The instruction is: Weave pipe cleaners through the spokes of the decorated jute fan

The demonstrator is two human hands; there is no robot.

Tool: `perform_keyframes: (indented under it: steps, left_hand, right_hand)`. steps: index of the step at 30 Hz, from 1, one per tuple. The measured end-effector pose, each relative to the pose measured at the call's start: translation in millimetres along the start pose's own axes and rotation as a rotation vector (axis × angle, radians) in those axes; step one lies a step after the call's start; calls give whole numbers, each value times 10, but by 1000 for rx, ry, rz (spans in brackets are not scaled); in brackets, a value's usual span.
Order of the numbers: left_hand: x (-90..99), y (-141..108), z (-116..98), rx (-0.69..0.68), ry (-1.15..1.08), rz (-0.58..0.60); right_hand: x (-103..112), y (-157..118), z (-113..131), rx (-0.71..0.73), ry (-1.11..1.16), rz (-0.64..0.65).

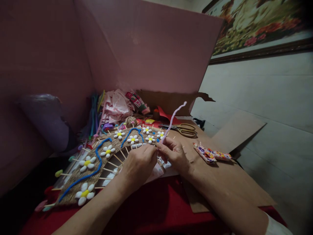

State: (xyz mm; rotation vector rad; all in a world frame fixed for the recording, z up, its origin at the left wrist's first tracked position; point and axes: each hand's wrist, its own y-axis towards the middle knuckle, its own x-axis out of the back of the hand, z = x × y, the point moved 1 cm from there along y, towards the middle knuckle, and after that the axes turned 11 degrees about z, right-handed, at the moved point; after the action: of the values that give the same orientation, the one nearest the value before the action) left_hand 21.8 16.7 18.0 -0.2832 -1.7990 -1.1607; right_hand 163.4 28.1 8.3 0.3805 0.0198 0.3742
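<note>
"One board (pixel 151 49) at twelve o'clock from mid-view, one red cloth (pixel 156 202) at six," says the first. "What comes next in size?"

"Card (pixel 234 182) at four, the woven fan (pixel 117 144) at eight, then scissors (pixel 179 128) close in, also near four."

"And the grip?"

"Left hand (pixel 141 160), between six and seven: fingers curled, tips hidden, so I can't tell whether it pinches anything. Right hand (pixel 174 153), at five: thumb and fingers clamped on the low part of the lilac strip (pixel 171 121). That strip sits just right of mid-view, its free end up toward one o'clock."

"How would you work it well?"

"My judgement: rest both wrists, so neither forearm presses on the fan. Pinch the strip lightly and near its lower end, since a hard squeeze could kink it. Turn it in small rolls between the fingertips, and point the free end away from the scissors."

"Now the count?"

"One fan, two hands, one pair of scissors, one lilac strip. On the fan, two long blue cords (pixel 100 160) that I can see, and eight white flowers (pixel 84 192) with yellow middles. The sticks (pixel 118 159) overlap and pass behind the left hand, so I can't total those."
</note>
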Motion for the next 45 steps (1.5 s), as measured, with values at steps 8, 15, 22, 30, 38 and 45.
perform_keyframes:
  steps: [8,15,22,30,38,45]
  left_hand:
    - [49,-3,-60,236,-384,-56]
    - [43,12,-77,502,-899,-112]
    - [1,1,-23,445,-788,-100]
    - [13,-6,-4,270,-400,-109]
    - [-1,-3,7,213,-117,11]
    - [36,21,-68,422,-698,-95]
  right_hand:
    - [21,9,-36,32,140,18]
    - [-5,-28,-31,107,1,-7]
    - [-19,-94,60,331,-524,-23]
    - [20,-70,49,312,-610,-17]
    - [67,-73,63,326,-694,4]
    - [57,-92,58,362,-676,32]
